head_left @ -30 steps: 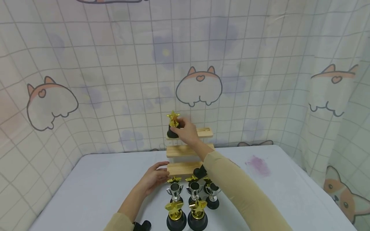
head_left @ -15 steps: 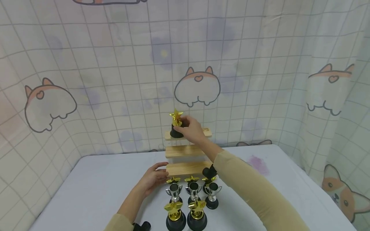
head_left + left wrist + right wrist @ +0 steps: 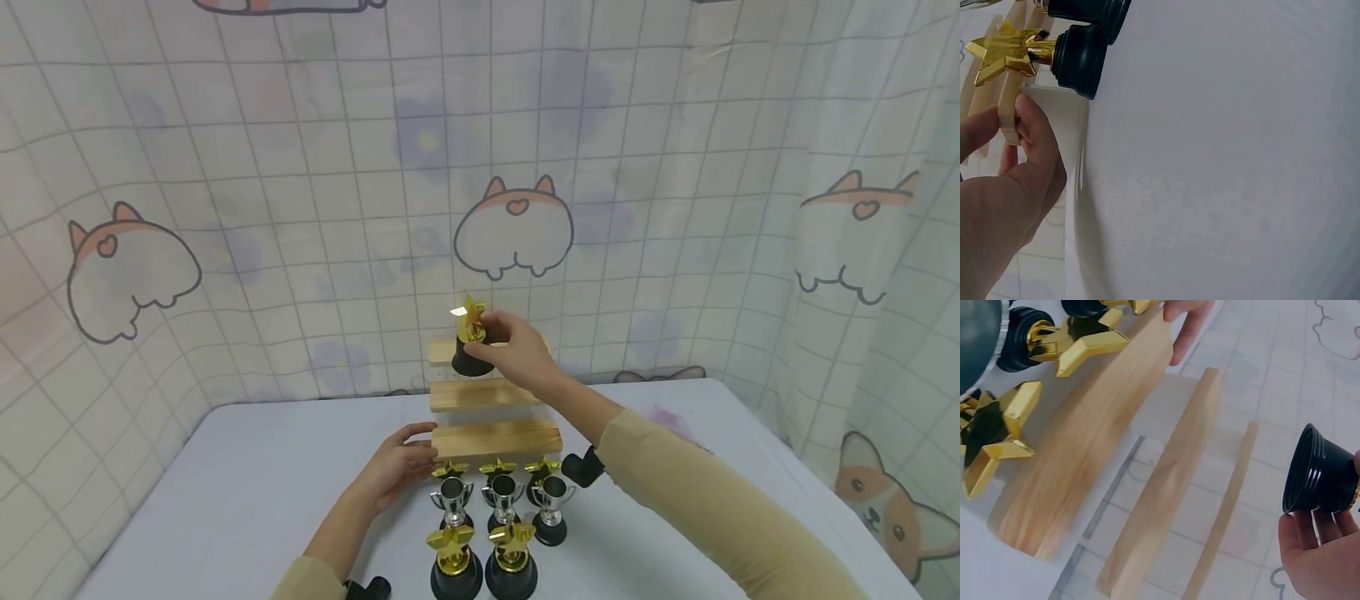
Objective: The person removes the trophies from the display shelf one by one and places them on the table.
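Note:
My right hand holds a gold star trophy by its lower gold part and black base, in front of the top shelf. In the right wrist view the trophy's black base is in the air, apart from the boards. My left hand is at the left end of the lowest board of a three-tier wooden shelf. In the left wrist view its thumb and fingers pinch that board's end. A standing gold star trophy is close by.
In front of the shelf stand three silver cup trophies, with gold star trophies behind them and two larger ones nearer me. The white table meets a grid-patterned curtain at the back.
My right hand has moved the star trophy from the top shelf's left end to the right and slightly down, tilting it and lifting it off the board. The left hand stays in place.

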`<state>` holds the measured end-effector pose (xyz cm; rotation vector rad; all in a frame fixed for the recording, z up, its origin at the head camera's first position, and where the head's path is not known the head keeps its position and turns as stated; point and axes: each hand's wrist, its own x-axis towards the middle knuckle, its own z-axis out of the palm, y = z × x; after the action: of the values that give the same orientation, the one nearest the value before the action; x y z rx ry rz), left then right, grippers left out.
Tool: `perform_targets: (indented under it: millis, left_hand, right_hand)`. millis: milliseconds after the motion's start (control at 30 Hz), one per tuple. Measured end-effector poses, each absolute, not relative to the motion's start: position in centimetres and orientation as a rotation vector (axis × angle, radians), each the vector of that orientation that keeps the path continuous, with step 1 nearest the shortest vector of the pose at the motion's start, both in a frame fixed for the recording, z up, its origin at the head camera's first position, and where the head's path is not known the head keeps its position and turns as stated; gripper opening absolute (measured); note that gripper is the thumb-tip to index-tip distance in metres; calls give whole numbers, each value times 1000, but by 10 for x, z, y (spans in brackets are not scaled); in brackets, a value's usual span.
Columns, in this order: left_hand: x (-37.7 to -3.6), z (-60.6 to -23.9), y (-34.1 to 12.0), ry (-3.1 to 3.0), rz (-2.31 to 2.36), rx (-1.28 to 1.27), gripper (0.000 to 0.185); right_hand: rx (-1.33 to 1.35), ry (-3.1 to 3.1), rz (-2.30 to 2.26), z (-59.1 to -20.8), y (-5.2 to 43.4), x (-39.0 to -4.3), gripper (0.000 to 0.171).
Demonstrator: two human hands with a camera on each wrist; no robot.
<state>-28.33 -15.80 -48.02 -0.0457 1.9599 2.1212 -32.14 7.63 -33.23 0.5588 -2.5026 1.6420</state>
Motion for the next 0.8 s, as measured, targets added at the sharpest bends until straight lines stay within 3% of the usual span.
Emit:
perform_targets:
  millis: [800]
  left_hand:
    - [-283,-480,-159,1965,2109,-4,58]
  right_hand:
    - [656,-2478,1755,-343,122,-273,44]
